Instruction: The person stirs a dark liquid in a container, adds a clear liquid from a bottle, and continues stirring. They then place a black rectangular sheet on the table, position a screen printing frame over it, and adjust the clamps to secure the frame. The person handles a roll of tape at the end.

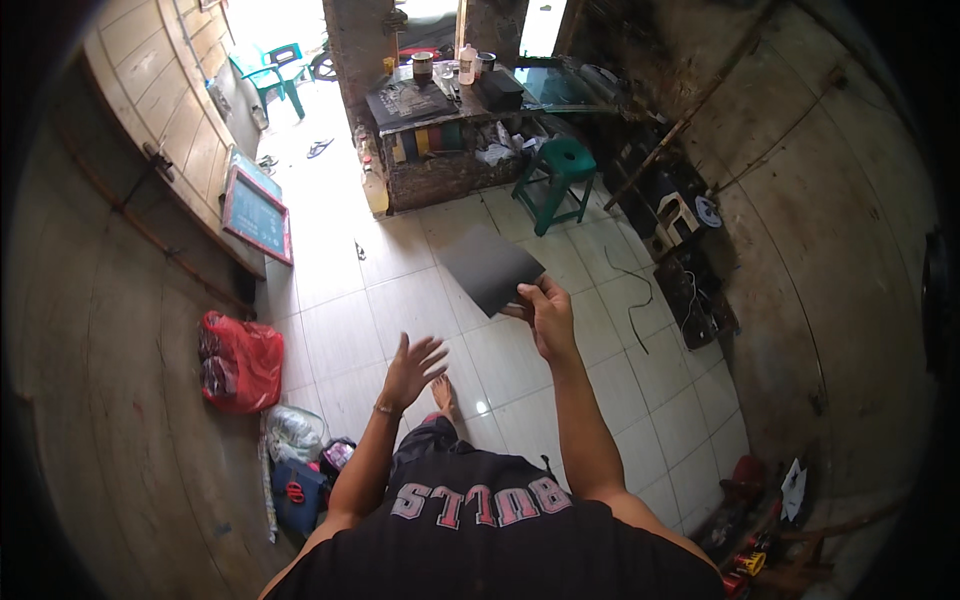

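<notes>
A dark grey rectangular sheet point(492, 268), which looks like sandpaper, is held up in front of me over the tiled floor. My right hand point(543, 312) pinches its near right corner, thumb on top and the other fingers partly hidden beneath. Lower and to the left, my left hand point(408, 375) is in the air with its fingers spread and nothing in it. A gap separates that hand from the sheet.
Ahead stands a cluttered workbench point(400, 125) holding a bottle and cups. A green plastic stool point(562, 180) is beside it. A red plastic bag point(245, 365) sits at left, a framed board point(258, 212) leans by the door, and a black cable point(640, 290) lies at right.
</notes>
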The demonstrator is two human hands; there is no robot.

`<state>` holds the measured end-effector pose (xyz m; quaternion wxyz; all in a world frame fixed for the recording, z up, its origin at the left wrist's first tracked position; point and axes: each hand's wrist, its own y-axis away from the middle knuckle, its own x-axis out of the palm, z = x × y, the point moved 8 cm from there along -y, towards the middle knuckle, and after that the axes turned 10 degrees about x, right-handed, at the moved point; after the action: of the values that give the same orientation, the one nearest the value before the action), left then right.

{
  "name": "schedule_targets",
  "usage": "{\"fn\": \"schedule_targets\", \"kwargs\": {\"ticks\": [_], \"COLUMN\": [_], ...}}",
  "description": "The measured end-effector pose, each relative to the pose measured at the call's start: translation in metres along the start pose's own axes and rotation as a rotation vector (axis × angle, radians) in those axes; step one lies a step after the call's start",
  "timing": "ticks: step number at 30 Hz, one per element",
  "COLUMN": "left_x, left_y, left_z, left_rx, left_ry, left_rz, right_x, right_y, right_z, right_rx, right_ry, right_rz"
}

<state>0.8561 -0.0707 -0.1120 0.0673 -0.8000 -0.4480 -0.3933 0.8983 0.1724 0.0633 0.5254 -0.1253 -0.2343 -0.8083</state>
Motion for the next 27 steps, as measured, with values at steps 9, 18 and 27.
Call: {"fn": "schedule_targets", "kwargs": {"ticks": [9, 18, 27], "left_x": [0.062, 0.069, 0.056], "left_y": [-0.268, -0.459, -0.667], "left_z": [-0.115, -0.158, -0.2], "left_rx": [0.078, 0.05, 0.065], "left_ry": [0.379, -0.125, -0.169], "left_rz": [0.018, -0.253, -0.253], "right_x": [-0.029, -0.063, -0.113], "right_y": [-0.141, -0.325, -0.528], "right_z": [-0.07, -0.046, 0.029], "right_rx": [0.414, 0.552, 0.592], "right_ry": [0.027, 0.071, 0.205], "right_rz": [-0.139, -0.041, 0.064]}}
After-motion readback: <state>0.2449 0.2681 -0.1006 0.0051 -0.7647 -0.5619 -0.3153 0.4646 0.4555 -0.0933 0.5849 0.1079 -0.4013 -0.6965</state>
